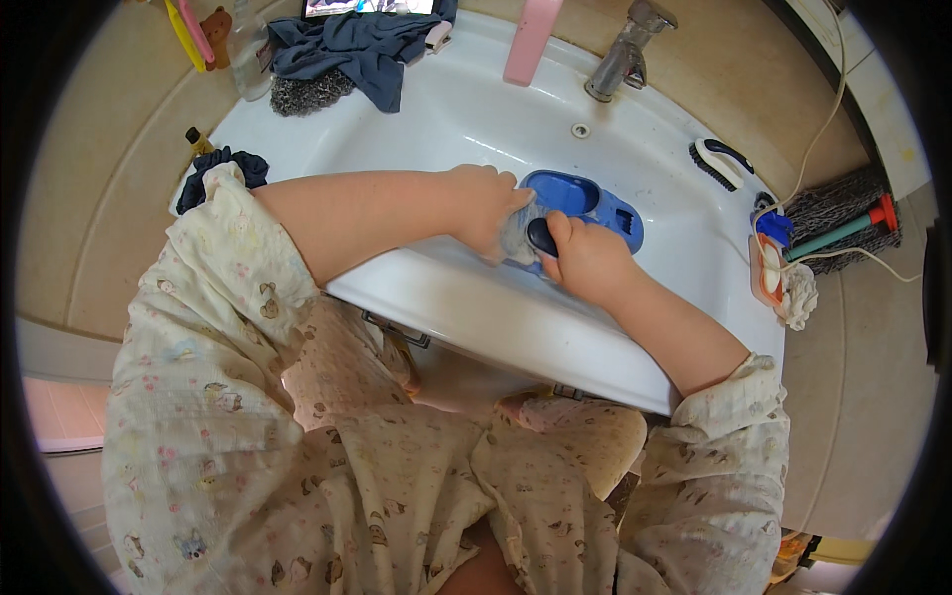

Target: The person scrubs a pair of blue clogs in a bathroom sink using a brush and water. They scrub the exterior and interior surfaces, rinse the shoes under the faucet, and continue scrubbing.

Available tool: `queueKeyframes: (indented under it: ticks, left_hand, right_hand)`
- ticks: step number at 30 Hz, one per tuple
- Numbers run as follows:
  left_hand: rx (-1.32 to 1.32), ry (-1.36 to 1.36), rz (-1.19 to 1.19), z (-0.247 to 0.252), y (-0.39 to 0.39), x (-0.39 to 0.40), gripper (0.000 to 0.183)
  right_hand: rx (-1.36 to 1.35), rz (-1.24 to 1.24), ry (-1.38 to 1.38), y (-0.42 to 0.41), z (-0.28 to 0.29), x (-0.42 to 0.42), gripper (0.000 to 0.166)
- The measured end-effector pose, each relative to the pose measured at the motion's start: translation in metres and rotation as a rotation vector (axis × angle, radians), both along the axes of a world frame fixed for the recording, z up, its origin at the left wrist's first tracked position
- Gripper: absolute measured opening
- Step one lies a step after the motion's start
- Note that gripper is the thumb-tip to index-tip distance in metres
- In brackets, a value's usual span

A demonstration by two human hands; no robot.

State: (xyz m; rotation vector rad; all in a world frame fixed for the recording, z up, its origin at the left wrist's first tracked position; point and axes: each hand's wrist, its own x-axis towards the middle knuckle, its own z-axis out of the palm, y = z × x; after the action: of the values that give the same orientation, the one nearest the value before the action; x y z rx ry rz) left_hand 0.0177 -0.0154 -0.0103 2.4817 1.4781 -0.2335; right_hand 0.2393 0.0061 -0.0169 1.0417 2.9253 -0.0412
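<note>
In the white washbasin (416, 141) lies a blue plastic piece (569, 195) with an oval recess and a smaller slot at its far end. My left hand (483, 204) grips its near left part, where a wet, greyish, sudsy material (518, 232) covers the blue; I cannot tell whether this is cloth or foam. My right hand (591, 256) is closed around a dark rounded handle end (541, 236), right beside the left hand's fingers. The rest of that handled tool is hidden under the hand and the suds.
A metal faucet (625, 56) and a pink upright container (532, 44) stand at the back. On the left ledge are a dark cloth (357, 44), a steel-wool scourer (309, 93) and a clear bottle (249, 59). A scrub brush (721, 163), an orange soap dish (766, 279) and a cable (807, 160) are at right.
</note>
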Motion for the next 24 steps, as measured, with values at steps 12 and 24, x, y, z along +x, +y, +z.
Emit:
queueKeyframes:
  ticks: [12, 24]
  left_hand:
    - [-0.126, 0.01, 0.07, 0.005, -0.008, 0.007, 0.088]
    - [-0.124, 0.003, 0.087, 0.005, -0.008, 0.016, 0.087]
  right_hand:
    - [-0.229, -0.221, -0.147, 0.007, 0.016, -0.002, 0.042]
    - [-0.242, -0.32, -0.143, 0.013, 0.009, 0.009, 0.04]
